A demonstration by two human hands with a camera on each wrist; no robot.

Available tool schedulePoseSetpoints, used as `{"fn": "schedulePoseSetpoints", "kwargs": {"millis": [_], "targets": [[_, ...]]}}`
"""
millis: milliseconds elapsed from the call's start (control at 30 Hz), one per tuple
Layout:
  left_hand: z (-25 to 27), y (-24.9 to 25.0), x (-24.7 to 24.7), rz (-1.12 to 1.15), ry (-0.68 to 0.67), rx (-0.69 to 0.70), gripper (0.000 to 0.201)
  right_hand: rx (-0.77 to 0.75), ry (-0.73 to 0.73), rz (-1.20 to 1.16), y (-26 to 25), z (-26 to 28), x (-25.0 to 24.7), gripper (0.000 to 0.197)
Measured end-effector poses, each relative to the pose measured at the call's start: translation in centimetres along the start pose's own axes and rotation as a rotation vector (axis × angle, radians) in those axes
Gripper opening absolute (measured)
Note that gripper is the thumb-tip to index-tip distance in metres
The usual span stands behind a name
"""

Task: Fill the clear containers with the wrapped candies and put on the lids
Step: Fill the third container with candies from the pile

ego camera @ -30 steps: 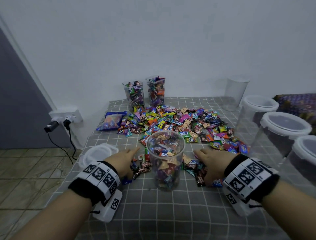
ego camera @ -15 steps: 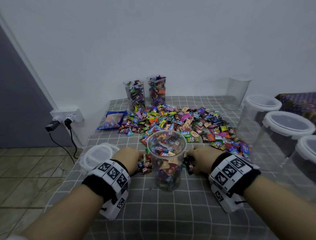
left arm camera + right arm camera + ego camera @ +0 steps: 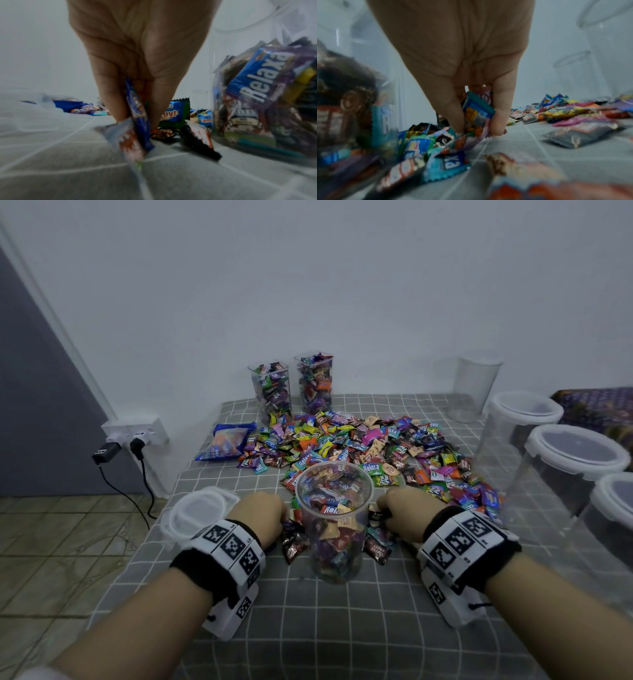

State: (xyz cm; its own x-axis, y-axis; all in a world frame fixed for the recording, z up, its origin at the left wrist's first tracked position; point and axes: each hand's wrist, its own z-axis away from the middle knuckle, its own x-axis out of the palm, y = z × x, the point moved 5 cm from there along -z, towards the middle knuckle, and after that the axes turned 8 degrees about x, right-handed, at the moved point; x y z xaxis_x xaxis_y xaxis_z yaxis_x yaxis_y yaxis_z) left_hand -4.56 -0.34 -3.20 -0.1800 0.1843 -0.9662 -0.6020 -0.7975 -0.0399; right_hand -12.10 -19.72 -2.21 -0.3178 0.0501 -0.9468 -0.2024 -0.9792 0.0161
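A clear round container (image 3: 334,522), partly filled with wrapped candies, stands on the checked cloth between my hands. My left hand (image 3: 260,517) is just left of it, fingers curled round a few wrapped candies (image 3: 135,121) low over the cloth. On the container's right side my right hand (image 3: 399,513) grips a small bunch of candies (image 3: 476,112). The big candy pile (image 3: 359,450) spreads behind the container. Two filled lidless containers (image 3: 294,388) stand at the back by the wall. A loose lid (image 3: 197,510) lies left of my left hand.
Along the right stand an open clear container (image 3: 476,388) and three empty ones with white-rimmed lids (image 3: 575,451). A blue candy bag (image 3: 224,441) lies at the pile's left end. A wall socket with plugs (image 3: 133,438) is off the table's left edge.
Both hands have drawn in toward the container and closed from flat reaching into fists round candies. The container has not moved.
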Motion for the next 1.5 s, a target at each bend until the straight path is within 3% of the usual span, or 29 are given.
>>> {"fn": "schedulePoseSetpoints", "kwargs": {"millis": [200, 500, 767, 933, 1100, 1267, 1500], "targets": [[0.5, -1.0, -0.5, 0.13, 0.055, -0.033, 0.02, 0.036, 0.089, -0.162, 1.2, 0.5, -0.7, 0.007], [2.6, -2.2, -2.3, 0.529, 0.282, -0.095, 0.019, 0.037, 0.232, -0.493, 2.8, 1.6, -3.6, 0.01], [3.7, -1.8, -5.2, 0.885, 0.571, -0.009, 0.022, -0.129, 0.472, -0.728, 1.7, 4.2, -8.1, 0.02], [4.1, -0.9, -7.1, 0.941, 0.691, 0.066, 0.017, -0.304, 0.517, -0.767, -1.0, 6.1, -9.9, 0.015], [4.2, -0.7, -7.9, 0.948, 0.76, 0.098, 0.019, -0.439, 0.529, -0.661, -3.9, 6.7, -9.8, 0.011], [4.9, -0.5, -8.4, 0.978, 0.81, 0.128, 0.011, -0.452, 0.51, -0.554, -4.8, 6.4, -9.1, 0.01], [5.4, 0.1, -9.0, 1.025, 0.816, 0.14, 0.022, -0.452, 0.574, -0.679, -4.5, 6.9, -9.2, 0.013]]}}
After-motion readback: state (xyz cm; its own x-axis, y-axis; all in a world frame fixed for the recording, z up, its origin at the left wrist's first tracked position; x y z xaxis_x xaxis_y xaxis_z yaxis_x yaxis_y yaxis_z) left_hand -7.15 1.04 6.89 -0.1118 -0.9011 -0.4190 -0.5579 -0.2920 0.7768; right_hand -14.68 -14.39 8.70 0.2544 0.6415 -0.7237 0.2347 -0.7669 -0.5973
